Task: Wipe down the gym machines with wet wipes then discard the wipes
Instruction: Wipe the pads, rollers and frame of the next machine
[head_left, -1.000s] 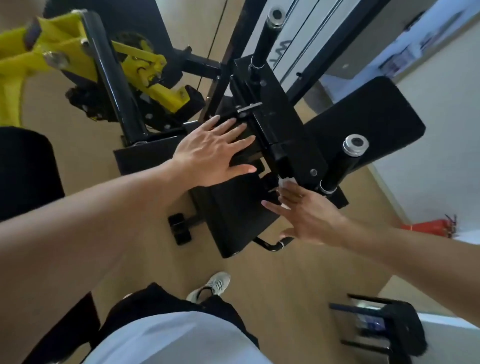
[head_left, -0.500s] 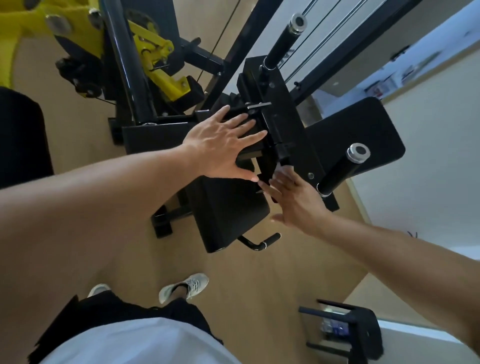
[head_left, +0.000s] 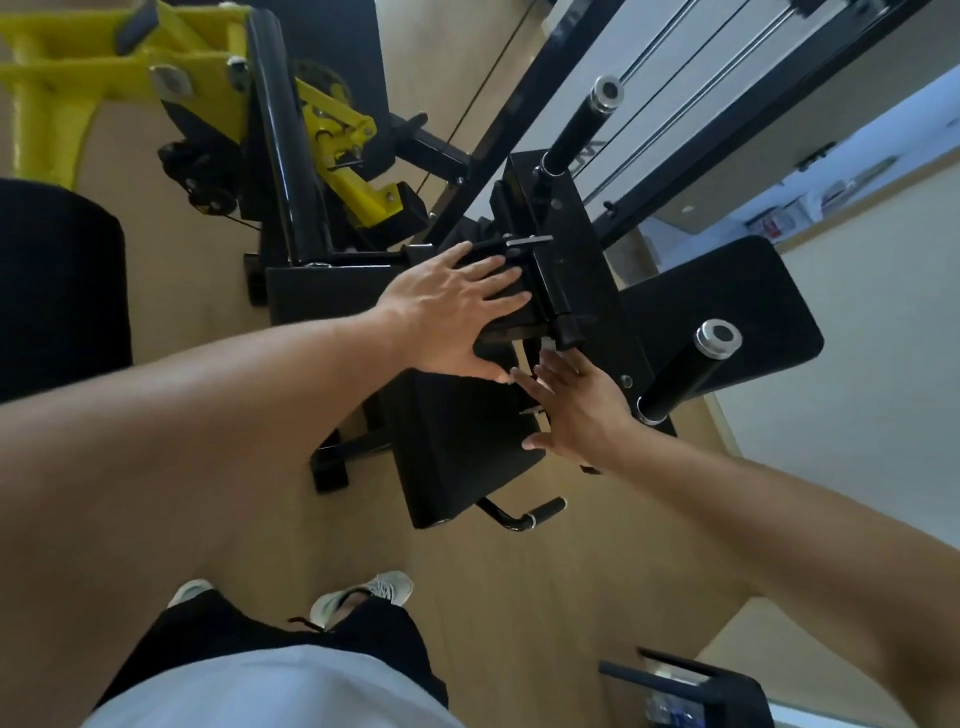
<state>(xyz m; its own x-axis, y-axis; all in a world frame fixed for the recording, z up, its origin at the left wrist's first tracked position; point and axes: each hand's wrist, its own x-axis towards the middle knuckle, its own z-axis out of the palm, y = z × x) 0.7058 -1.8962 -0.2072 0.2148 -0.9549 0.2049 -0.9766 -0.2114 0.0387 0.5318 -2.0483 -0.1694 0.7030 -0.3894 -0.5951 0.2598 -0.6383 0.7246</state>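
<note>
The left hand (head_left: 452, 312) lies flat, fingers spread, on the black machine (head_left: 582, 270), while the right hand (head_left: 576, 410), fingers extended, presses a white wipe (head_left: 546, 344) under its fingertips.

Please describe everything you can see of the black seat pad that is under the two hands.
The black seat pad is a rectangular cushion, matte, probably vinyl, with rounded corners. It is seen from above, mounted on the black machine frame over the wooden floor. The right hand lies flat and open at its right edge, fingers spread. The left hand rests beyond its far end, on the frame. A short bent handle sticks out at its near corner.
</note>
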